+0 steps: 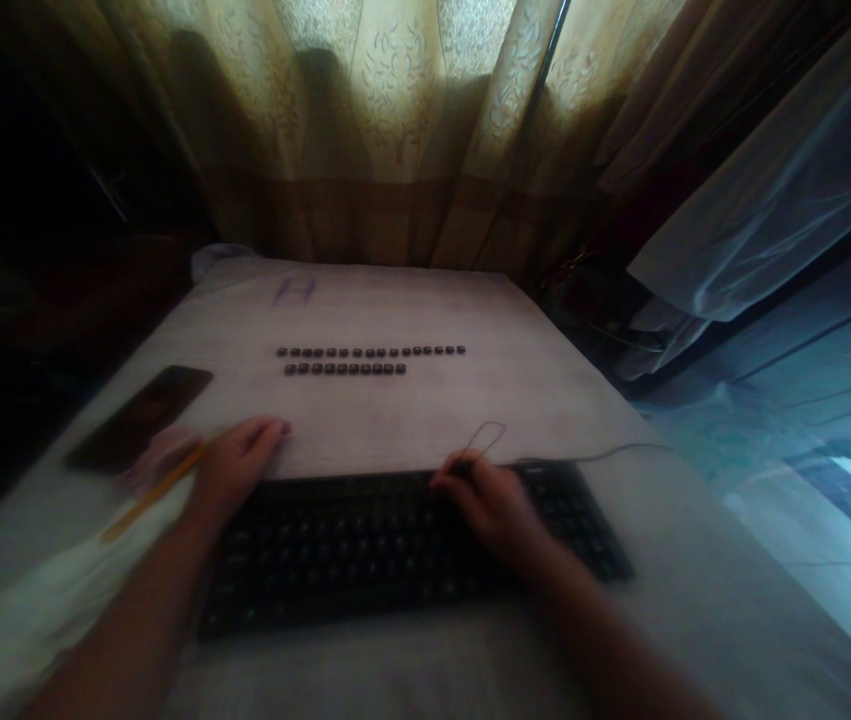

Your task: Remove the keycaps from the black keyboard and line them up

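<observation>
A black computer keyboard (350, 548) lies on the table in front of me, its left and right ends beside my forearms. My right hand (492, 500) is over its upper right part, fingers closed on a thin bent wire loop (486, 436) that sticks up past the fingertips. Just off the keyboard's upper left corner is my left hand (239, 462), its fingertips pinched together; whether anything small is in them is hidden by blur. Beyond the hands, small black keycaps stand in a long back row (371, 352) and a shorter front row (345, 369).
On the left lie a dark phone (141, 415), a crumpled pink cloth (159, 455), an orange stick (155, 490) and some white material (57, 590). A cable (605, 455) runs off right. Curtains (395, 110) hang behind the table (530, 380), which has a purple mark.
</observation>
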A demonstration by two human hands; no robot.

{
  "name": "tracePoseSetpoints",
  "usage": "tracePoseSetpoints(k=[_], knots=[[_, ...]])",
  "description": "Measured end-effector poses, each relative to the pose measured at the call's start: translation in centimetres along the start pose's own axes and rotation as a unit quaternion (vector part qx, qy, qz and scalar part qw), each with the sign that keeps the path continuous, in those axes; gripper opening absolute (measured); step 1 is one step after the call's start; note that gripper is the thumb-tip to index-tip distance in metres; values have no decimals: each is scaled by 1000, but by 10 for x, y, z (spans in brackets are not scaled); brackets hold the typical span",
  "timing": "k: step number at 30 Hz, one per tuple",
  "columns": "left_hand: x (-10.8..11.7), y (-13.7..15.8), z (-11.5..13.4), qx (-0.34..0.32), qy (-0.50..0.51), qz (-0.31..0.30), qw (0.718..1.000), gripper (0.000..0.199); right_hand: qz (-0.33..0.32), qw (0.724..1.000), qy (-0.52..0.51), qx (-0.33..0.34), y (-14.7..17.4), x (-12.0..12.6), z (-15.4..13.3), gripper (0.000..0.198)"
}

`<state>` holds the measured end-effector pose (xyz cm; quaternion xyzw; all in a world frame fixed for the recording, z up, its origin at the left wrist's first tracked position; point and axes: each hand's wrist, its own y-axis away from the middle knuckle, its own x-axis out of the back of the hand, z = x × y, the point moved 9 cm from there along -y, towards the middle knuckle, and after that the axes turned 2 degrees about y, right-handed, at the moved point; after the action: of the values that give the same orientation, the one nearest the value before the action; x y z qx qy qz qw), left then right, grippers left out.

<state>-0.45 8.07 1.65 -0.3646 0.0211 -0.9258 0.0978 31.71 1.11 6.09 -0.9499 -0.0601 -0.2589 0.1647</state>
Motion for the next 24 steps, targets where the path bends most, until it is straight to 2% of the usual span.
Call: tracePoseSetpoints(k=[2, 4, 8, 11, 13, 15, 18, 21, 24], knots=[[-2, 0, -2, 0, 1, -4, 1000, 46, 76, 995, -62, -20, -1, 15, 1, 8], [-3, -1, -4, 0, 2, -8, 1000, 47, 121, 987, -105, -32, 0, 24, 1, 9], [4, -1, 0, -3, -5, 3, 1000, 47, 92, 986, -132, -40, -1, 18, -3, 9], [16, 9, 29, -35, -58, 30, 997, 44, 102, 987, -115, -35, 1, 19, -4, 9], [14, 24, 69, -111, -56, 27, 992, 42, 106, 989, -105, -26, 2, 19, -6, 8], [-3, 46, 107, -174, -32, -38, 983, 38, 105, 989, -100, -10, 3, 17, -10, 6], [-40, 78, 141, -191, 19, -158, 969, 39, 109, 990, -90, 17, 8, 15, -18, 4], [-61, 96, 151, -181, 42, -199, 962, 41, 104, 991, -73, 33, 14, 9, -24, 6], [-70, 100, 149, -160, 76, -224, 958, 31, 89, 992, -64, 60, 18, 1, -33, 9]])
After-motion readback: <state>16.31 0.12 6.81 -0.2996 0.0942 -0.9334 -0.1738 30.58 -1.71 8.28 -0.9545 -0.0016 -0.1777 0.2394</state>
